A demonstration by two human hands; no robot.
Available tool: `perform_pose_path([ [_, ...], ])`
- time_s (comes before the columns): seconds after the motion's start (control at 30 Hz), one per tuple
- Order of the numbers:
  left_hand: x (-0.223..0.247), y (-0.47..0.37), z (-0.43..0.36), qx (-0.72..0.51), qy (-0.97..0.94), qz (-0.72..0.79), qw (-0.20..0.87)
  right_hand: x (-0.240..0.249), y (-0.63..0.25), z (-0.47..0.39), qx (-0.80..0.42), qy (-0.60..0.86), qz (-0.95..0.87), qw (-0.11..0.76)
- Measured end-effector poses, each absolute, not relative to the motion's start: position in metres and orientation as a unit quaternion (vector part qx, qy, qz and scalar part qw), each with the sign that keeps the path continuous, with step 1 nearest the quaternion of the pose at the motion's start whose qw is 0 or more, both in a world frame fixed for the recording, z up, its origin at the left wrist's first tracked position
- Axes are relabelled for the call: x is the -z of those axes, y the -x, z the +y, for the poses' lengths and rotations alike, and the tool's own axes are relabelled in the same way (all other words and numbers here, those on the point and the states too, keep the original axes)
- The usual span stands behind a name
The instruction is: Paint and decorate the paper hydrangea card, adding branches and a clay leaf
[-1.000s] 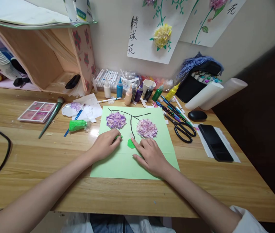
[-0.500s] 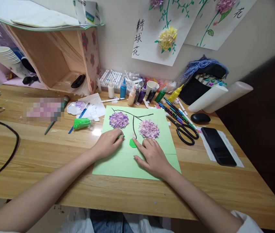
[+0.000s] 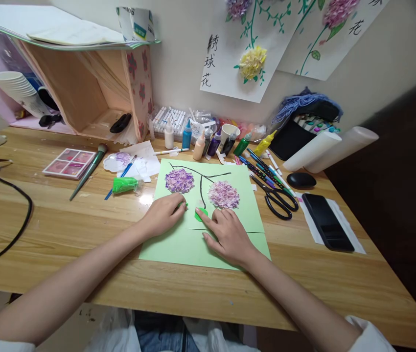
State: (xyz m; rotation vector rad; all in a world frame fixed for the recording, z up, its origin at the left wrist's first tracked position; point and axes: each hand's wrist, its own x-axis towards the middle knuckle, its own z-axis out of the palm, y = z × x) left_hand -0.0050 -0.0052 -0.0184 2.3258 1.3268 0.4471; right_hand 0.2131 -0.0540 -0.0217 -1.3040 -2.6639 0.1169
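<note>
A light green sheet of paper (image 3: pixel 171 247) lies on the table with a black branching stem and two textured flower heads, a purple one (image 3: pixel 179 181) and a pale pink-purple one (image 3: pixel 224 194). The extended index finger of my right hand (image 3: pixel 230 237) presses on a flat bright green clay patch (image 3: pixel 198 217) at the stem's lower end; its thumb is held apart. My left hand (image 3: pixel 164 213) rests on the paper's left side, fingers curled together, and a small bit of green clay (image 3: pixel 183 204) pokes out at the fingertips. Its palm is hidden.
A wrapped green clay block (image 3: pixel 125 185) and brushes lie left of the paper. Paint bottles (image 3: pixel 214 144) stand behind it. Black scissors (image 3: pixel 278 200), pens, a mouse (image 3: pixel 301 180) and a phone (image 3: pixel 327 222) are on the right. A pink box (image 3: pixel 140 93) stands back left.
My right index fingertip has shifted slightly onto the green patch, covering more of it. My left hand stays nearly in place. The whole view has tilted a little.
</note>
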Motion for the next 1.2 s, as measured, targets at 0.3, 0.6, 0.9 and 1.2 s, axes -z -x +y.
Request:
perform_pose_path([
  [0.3,0.017,0.005,-0.006,-0.166,-0.840,0.478,0.197,0.021,-0.209,-0.057,0.002,0.427,-0.900,0.089],
  [0.6,0.015,0.004,-0.007,-0.159,-0.838,0.483,0.199,0.023,-0.205,-0.059,-0.023,0.422,-0.901,0.101],
  [0.9,0.014,0.004,-0.006,-0.155,-0.837,0.483,0.205,0.027,-0.203,-0.060,-0.011,0.448,-0.885,0.127],
  [1.2,0.015,0.004,-0.006,-0.168,-0.834,0.480,0.216,0.029,-0.202,-0.060,-0.011,0.455,-0.881,0.133],
])
